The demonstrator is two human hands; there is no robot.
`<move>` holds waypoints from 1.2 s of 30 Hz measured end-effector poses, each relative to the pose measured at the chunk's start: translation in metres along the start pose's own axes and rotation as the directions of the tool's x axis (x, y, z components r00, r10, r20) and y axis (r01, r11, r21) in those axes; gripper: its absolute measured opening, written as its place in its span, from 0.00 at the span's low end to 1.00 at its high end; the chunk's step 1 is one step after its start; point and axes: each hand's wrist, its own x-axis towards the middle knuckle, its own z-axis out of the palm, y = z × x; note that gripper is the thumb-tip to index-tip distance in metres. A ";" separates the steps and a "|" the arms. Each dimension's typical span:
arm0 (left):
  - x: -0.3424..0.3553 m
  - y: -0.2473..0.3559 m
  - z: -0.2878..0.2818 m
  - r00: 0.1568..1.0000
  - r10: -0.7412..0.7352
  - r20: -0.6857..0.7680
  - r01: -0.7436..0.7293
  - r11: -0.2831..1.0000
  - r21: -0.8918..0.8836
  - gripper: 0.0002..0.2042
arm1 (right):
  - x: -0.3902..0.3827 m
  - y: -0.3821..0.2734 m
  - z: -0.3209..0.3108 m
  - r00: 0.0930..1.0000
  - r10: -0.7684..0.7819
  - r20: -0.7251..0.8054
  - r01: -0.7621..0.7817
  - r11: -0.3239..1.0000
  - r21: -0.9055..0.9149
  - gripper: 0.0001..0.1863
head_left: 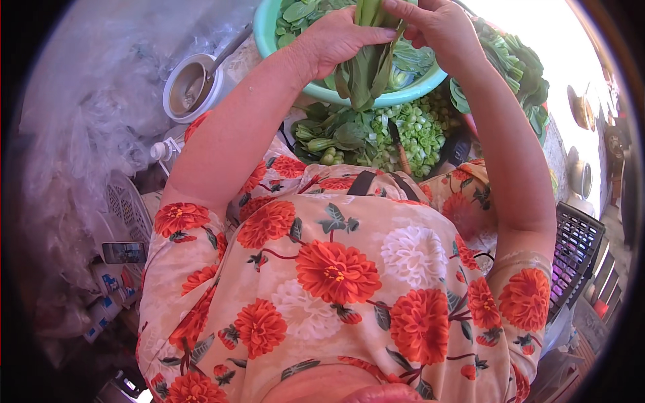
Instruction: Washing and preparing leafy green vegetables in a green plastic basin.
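Greens (366, 67) in both hands are deep leafy green, paler at the stems. Basin (403, 94) at 12 o'clock is mint green. Chopped pile (410, 131) below it is light green with white bits. Shirt (336, 269) is peachy beige with big orange-red and white flowers, grey-green leaves. Crate (571, 252) at 3 o'clock is black. Pot (191, 87) at 10 o'clock is white-rimmed steel.

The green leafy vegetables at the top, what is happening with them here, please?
A person in a floral orange-and-red shirt holds a bunch of green leafy vegetables in both bare hands, the left hand and the right hand, above a round light-green plastic basin that holds more greens. Below the basin lies a pile of cut green stems and leaves, with a brown-handled knife resting on it. A white pot with a metal ladle stands to the left.
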 end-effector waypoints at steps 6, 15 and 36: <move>0.004 0.000 0.009 1.000 0.014 0.024 -0.014 1.000 -0.026 0.27 | -0.001 0.001 -0.005 0.996 0.078 0.030 -0.082 0.987 0.140 0.19; -0.008 0.012 0.031 0.998 -0.042 0.040 0.047 0.990 -0.137 0.14 | -0.010 -0.004 -0.017 0.984 0.046 0.171 -0.056 0.997 0.055 0.22; -0.016 0.000 0.041 0.975 -0.141 0.173 0.166 0.976 -0.141 0.12 | -0.009 0.000 0.002 0.967 -0.251 0.039 0.253 0.941 -0.224 0.16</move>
